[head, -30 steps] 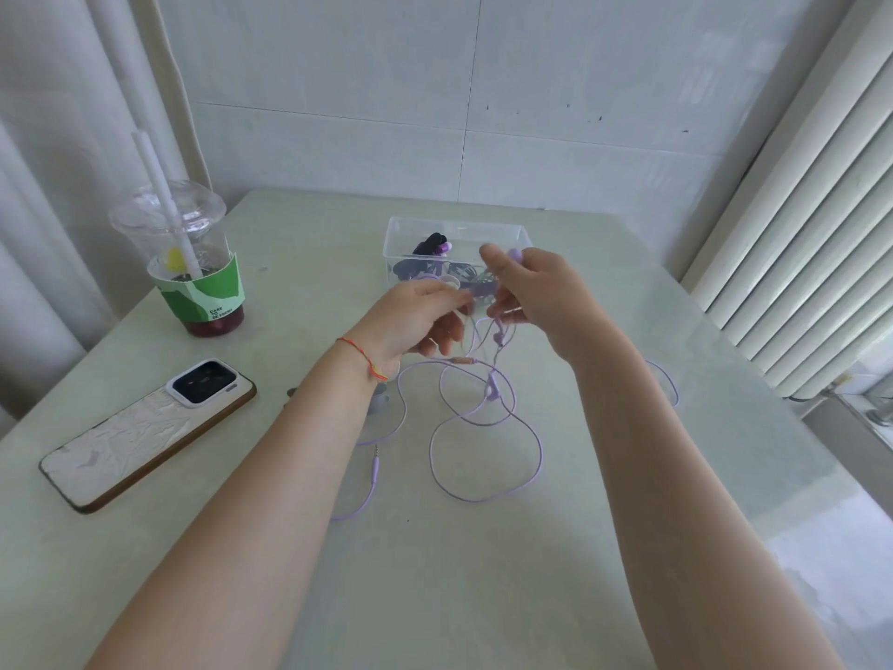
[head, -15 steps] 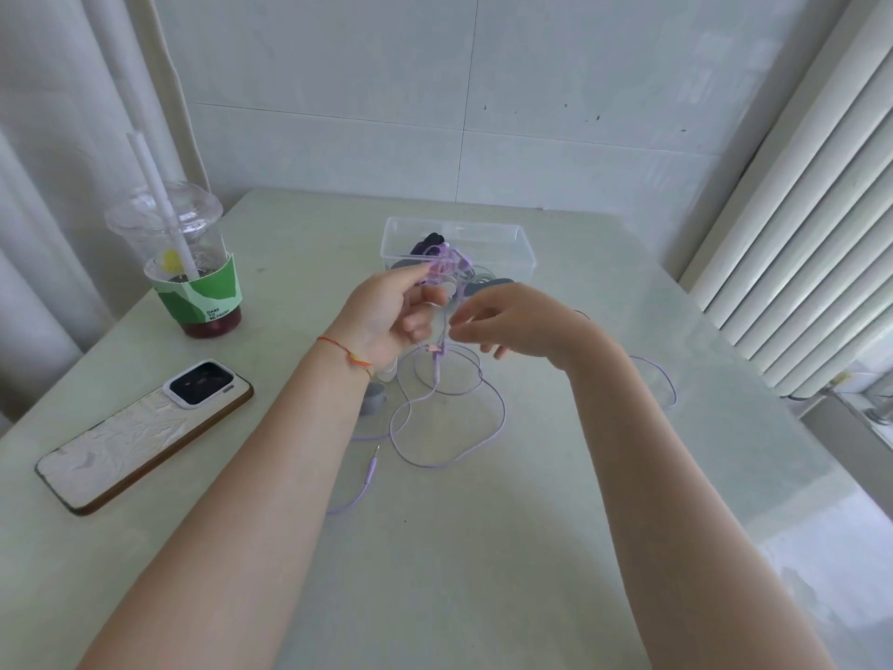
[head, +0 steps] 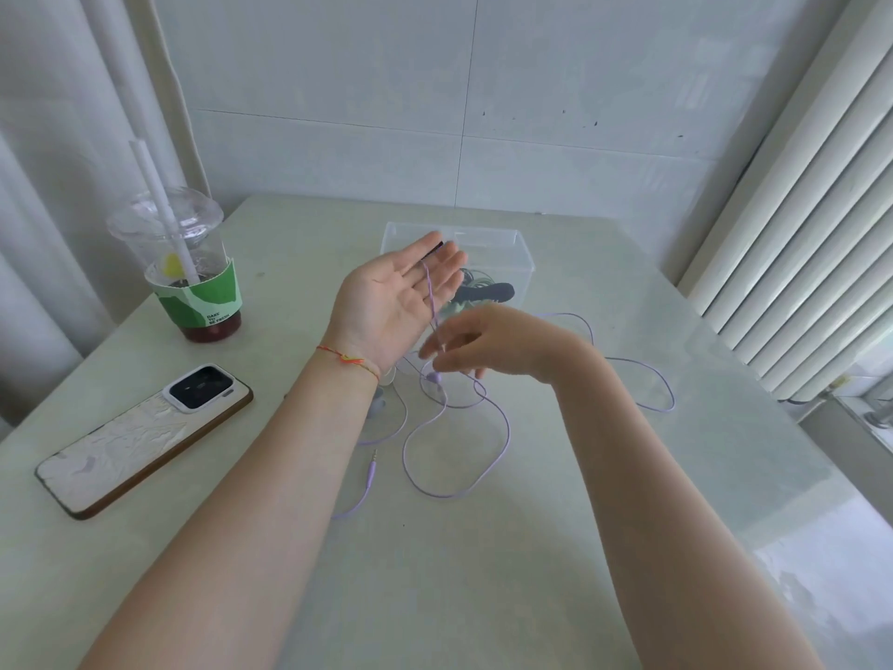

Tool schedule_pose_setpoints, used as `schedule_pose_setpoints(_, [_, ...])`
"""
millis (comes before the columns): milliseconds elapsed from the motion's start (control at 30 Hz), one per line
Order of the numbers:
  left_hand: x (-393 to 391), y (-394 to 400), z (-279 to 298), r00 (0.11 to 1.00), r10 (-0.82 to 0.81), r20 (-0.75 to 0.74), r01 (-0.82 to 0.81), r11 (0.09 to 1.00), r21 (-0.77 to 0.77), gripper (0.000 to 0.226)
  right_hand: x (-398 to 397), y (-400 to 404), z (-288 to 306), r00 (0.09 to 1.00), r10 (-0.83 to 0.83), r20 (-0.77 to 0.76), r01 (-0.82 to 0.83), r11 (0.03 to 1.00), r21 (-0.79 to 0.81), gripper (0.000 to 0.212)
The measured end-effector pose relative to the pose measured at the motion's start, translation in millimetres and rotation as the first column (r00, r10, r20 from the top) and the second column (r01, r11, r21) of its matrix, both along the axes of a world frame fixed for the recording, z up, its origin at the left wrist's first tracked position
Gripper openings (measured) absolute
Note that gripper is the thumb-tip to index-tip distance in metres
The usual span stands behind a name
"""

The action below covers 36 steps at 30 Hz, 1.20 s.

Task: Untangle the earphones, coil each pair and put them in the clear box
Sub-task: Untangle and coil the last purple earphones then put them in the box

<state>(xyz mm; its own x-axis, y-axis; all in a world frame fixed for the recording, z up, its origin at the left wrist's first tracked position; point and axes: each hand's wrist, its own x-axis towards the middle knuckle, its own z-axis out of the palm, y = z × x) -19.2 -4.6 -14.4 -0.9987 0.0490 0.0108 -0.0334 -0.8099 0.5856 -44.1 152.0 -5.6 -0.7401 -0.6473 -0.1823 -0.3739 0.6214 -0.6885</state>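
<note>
My left hand (head: pixel 394 302) lies flat, purple earphones (head: pixel 456 447) draped across; my right hand (head: pixel 476 343) pinches their cord. Darker pairs sit in the clear box (head: pixel 524 256); this one sprawls uncoiled on the bench (head: pixel 483 573).

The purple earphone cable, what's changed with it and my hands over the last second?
The left hand has opened palm up with straight fingers, and the purple earphone cable now runs across them instead of being pinched. The right hand dropped lower and pinches the cable below the left palm. More slack lies looped on the table. The clear box, phone and drink cup stayed put.
</note>
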Motion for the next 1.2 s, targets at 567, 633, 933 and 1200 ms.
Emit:
schedule_pose_setpoints(567, [-3, 10, -6, 0.987, 0.023, -0.157, -0.145, 0.541, -0.829, 0.030, -6, 19, 15, 0.966, -0.257, -0.010, 0.254, 0.959, -0.123, 0.036])
schedule_pose_setpoints(633, [0, 9, -9, 0.979, -0.171, -0.111, -0.001, 0.542, -0.841, 0.042, -5, 18, 16, 0.970, -0.242, -0.019, 0.238, 0.965, -0.109, 0.022])
schedule_pose_setpoints(933, [-13, -2, -16, 0.917, 0.381, 0.116, -0.197, 0.687, -0.700, 0.071, -13, 24, 13, 0.906, -0.404, -0.126, 0.397, 0.914, -0.081, 0.012])
schedule_pose_setpoints(1200, [-8, -10, -12, 0.941, 0.295, 0.167, -0.185, 0.861, -0.475, 0.029, -19, 29, 16, 0.805, -0.592, 0.032, 0.583, 0.781, -0.226, 0.051])
